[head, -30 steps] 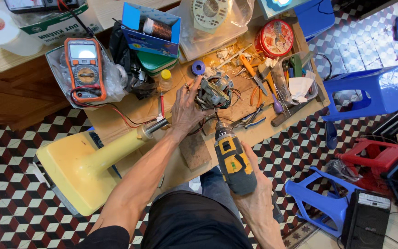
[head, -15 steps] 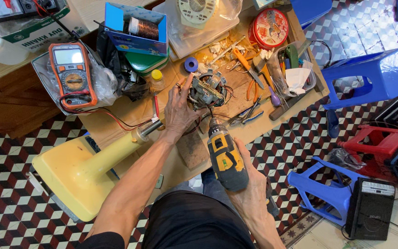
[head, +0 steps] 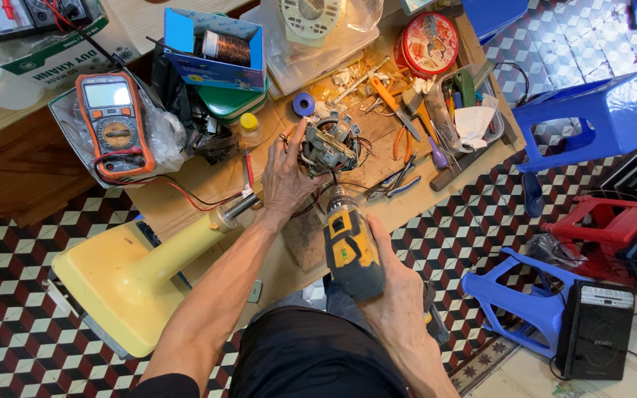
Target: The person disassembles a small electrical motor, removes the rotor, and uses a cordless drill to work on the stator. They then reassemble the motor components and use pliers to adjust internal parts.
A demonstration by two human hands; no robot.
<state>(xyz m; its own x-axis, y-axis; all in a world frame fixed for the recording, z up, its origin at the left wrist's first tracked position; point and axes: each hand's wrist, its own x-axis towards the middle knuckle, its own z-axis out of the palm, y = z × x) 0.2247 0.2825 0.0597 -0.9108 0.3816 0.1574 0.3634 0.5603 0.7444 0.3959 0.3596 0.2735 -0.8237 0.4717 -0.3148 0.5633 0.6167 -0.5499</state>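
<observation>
Head view: 1 person, 2 bare hands over a low wooden worktable [head: 186,193], seen from above.
Work item: small electric motor [head: 329,144] with grey housing and exposed windings, on the brown board near the middle of the worktable, closer to its near edge than its far edge.
Left hand [head: 286,175]: fingers spread wide, palm down, cupping the motor's left side; index finger reaches up past the housing. Touching, steadying.
Right hand [head: 396,284]: closed around the grip of a yellow-and-black cordless drill [head: 352,247], just off the near edge of the worktable.
Drill axis: long axis runs from the right hand up and slightly left; nose points at the motor's near side. Contact between bit and motor cannot be told; the bit tip is hidden.
Bearing: motor lies directly ahead of the drill nose, up-frame from the right hand.
Nearer hand: left, already on the motor.
Adjacent: orange multimeter [head: 114,122] toward the left edge; yellow fan base [head: 127,280] off the near-left corner; pliers [head: 401,143] right of the motor.
</observation>
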